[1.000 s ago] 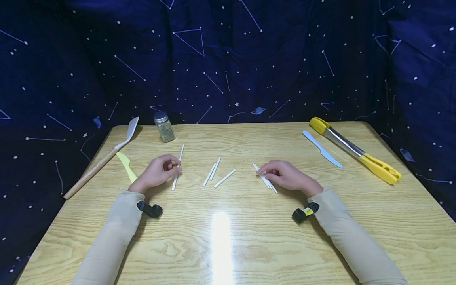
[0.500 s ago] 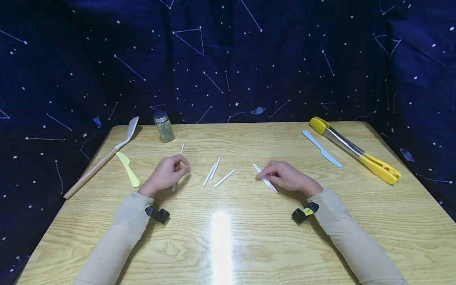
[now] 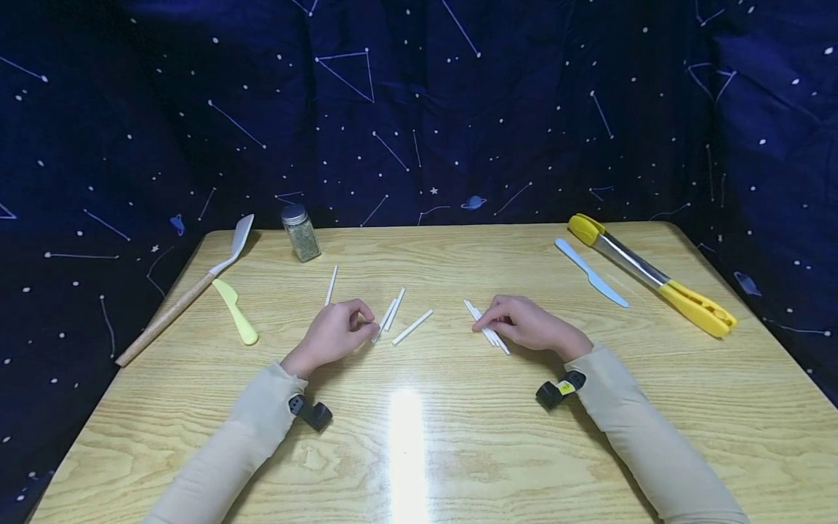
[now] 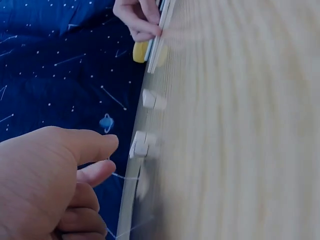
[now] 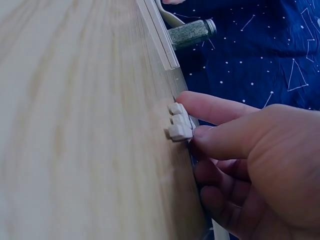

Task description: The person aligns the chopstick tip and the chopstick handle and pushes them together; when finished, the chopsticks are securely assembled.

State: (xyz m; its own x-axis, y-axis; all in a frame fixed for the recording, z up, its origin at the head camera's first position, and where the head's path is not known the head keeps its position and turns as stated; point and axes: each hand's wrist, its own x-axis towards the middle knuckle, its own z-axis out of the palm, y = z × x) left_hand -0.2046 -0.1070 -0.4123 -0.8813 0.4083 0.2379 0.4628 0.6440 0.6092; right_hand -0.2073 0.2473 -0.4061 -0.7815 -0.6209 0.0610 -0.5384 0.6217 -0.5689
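My left hand (image 3: pixel 335 335) is in the air with nothing in it, its thumb and index finger slightly apart. In the head view its fingertips overlap the near end of two white sticks (image 3: pixel 392 314) lying side by side. A third white stick (image 3: pixel 413 327) lies slanted to their right. Behind the left hand, one longer white stick (image 3: pixel 332 282) is partly hidden. My right hand (image 3: pixel 524 324) has its thumb and index finger on either side of a small bundle of white sticks (image 5: pixel 179 122) on the table, its other fingers curled beneath.
A wooden-handled spatula (image 3: pixel 180 311) and a yellow plastic knife (image 3: pixel 237 313) lie at the left. A jar of dried herbs (image 3: pixel 303 236) stands at the back left. On the right lie a blue plastic knife (image 3: pixel 592 274) and yellow-ended tongs (image 3: pixel 631 264).
My left hand has moved right and slightly nearer, away from the long white stick and over to the pair of sticks. My right hand stays at its bundle, its index fingertip shifted slightly nearer.
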